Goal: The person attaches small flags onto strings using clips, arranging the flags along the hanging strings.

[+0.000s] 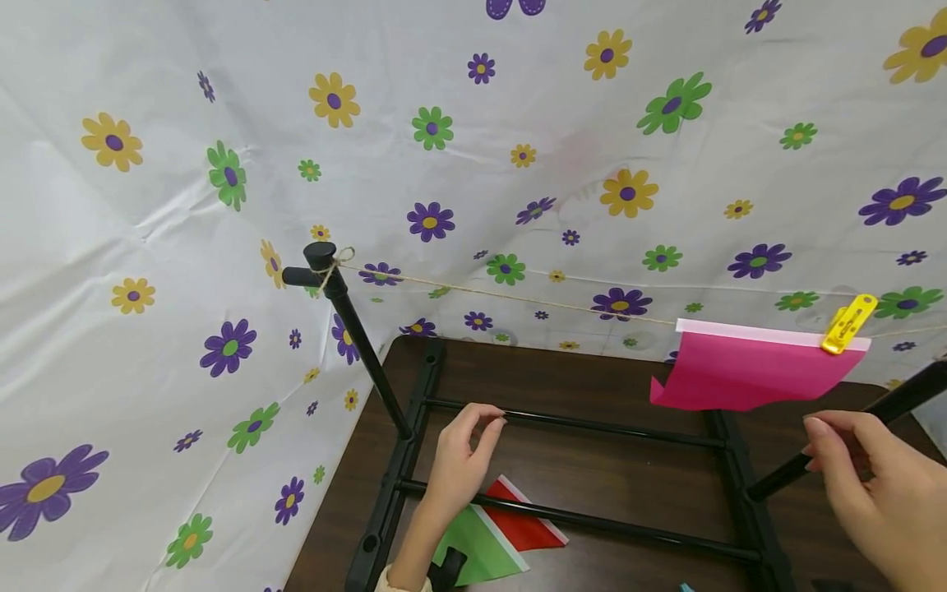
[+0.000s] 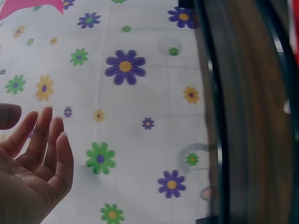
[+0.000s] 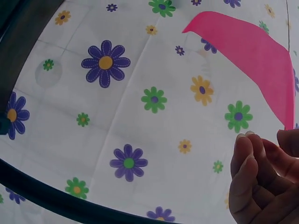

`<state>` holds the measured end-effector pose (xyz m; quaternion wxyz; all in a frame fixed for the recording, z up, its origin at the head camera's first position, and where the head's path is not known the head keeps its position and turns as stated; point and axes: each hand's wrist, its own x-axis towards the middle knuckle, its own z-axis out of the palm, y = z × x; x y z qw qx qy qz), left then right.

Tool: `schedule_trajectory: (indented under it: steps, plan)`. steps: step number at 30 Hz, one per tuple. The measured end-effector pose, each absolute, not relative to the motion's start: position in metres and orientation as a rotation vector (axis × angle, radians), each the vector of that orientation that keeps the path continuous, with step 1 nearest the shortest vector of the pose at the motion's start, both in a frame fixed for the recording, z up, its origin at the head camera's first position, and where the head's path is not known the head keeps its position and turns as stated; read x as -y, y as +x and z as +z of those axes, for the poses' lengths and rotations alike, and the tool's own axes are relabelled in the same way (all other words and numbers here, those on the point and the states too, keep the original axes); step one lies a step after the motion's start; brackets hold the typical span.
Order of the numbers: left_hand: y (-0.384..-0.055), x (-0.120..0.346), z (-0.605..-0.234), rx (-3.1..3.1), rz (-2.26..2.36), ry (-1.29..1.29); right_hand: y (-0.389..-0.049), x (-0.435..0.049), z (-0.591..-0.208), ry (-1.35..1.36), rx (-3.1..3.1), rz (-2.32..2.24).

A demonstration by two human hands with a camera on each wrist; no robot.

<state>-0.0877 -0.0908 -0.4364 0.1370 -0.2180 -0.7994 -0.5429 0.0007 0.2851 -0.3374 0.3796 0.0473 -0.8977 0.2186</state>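
A pink paper flag (image 1: 755, 370) with a white top edge hangs over a thin string (image 1: 503, 293). One yellow clothespin (image 1: 849, 324) clips it near its right end. My right hand (image 1: 880, 485) is below and to the right of the flag, its fingers loosely bent and no object visible in them. Over the black frame, my left hand (image 1: 466, 460) is raised with loosely bent fingers. The left wrist view shows that hand (image 2: 39, 163) with nothing between thumb and fingers. A green flag (image 1: 481, 547) and a red flag (image 1: 525, 518) lie on the table below.
The string is tied to a black post (image 1: 362, 345) on the left. Black crossbars (image 1: 614, 526) join the frame's two sides on the brown table (image 1: 592, 477). A second black post (image 1: 784, 477) rises beside my right hand. Behind hangs a white flowered sheet (image 1: 414, 66).
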Motion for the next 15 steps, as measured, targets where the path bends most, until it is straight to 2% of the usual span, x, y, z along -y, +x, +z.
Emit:
schedule_trajectory:
  steps: [15]
  plan:
    - [-0.062,0.099,-0.475,2.576,-1.390,-0.704,0.009,-0.275,-0.398,-0.025,2.501,0.640]
